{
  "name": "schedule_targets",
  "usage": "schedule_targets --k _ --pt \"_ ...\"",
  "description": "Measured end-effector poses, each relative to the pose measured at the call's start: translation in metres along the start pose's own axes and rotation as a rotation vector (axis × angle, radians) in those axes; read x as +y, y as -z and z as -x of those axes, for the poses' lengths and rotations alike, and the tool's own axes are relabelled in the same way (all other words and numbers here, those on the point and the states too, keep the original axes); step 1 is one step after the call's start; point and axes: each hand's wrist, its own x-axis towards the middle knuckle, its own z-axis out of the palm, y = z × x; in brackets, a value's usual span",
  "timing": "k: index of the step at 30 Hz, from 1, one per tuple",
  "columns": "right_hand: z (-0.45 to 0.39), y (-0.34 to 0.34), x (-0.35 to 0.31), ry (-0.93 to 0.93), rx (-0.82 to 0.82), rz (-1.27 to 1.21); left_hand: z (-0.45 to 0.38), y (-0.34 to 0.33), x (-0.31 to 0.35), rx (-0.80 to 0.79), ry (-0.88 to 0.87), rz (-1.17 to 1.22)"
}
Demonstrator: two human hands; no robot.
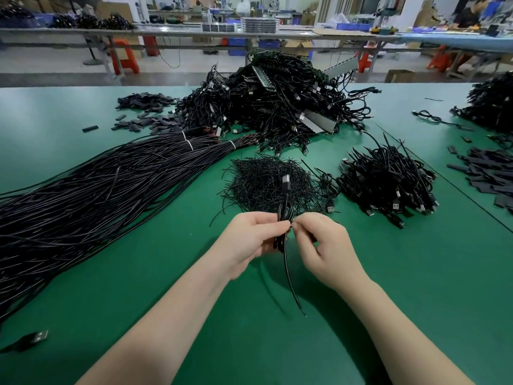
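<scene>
A folded black USB cable (285,209) stands upright between my hands above the green table (388,273). Its silver plug (286,181) points up and away from me, and a loose tail (291,284) hangs down toward me. My left hand (251,240) grips the folded bundle at its middle. My right hand (322,245) pinches something thin and black against the bundle with thumb and forefinger; it is too small to tell what. Just behind my hands lies a heap of thin black twist ties (266,182).
Long tied bundles of black cable (83,195) stretch across the left. A big tangle of cables and circuit strips (283,98) sits at the back. Coiled finished cables (388,182) pile up on the right. Black sleeve pieces (144,112) lie scattered. A loose USB plug (33,339) lies near left.
</scene>
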Motion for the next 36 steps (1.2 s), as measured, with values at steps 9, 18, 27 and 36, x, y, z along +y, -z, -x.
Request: schedule_targets --k 9,18,27,36 --pt "-0.006 -0.005 -0.011 -0.78 0.034 -1.03 0.0 0.005 -0.011 0.185 -0.98 -0.818" --pt "-0.001 -0.005 -0.005 -0.478 0.071 -0.644 -0.006 0.0 -0.018 0.233 -0.468 -0.298" --pt "0.002 -0.007 -0.007 -0.342 0.064 -0.434 -0.005 0.01 -0.009 -0.008 -0.334 -0.17" --pt "-0.003 -0.003 -0.008 -0.956 -0.048 -1.211 0.0 0.012 -0.009 0.151 -1.032 -0.986"
